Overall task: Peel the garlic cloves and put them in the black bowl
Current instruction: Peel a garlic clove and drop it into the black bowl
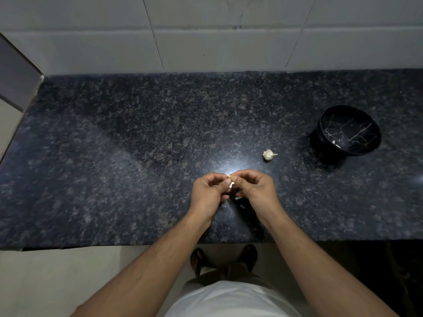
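Both hands, left hand (209, 192) and right hand (256, 188), pinch a garlic clove (230, 179) above the counter (114, 156); garlic bulb (268, 154) and black bowl (349, 130) sit apart, right.

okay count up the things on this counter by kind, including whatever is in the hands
Black bowl: 1
Garlic bulb lying on the counter: 1
Garlic clove pinched between left hand and right hand: 1
Total: 3

A dark speckled stone tabletop (137, 145) runs across the view, with a bright glare spot near its front middle. Behind it rises a wall of large pale tiles (206, 42) with thin dark seams. Below the front edge lies a light floor (68, 275), where two feet in dark sandals (200, 259) stand.
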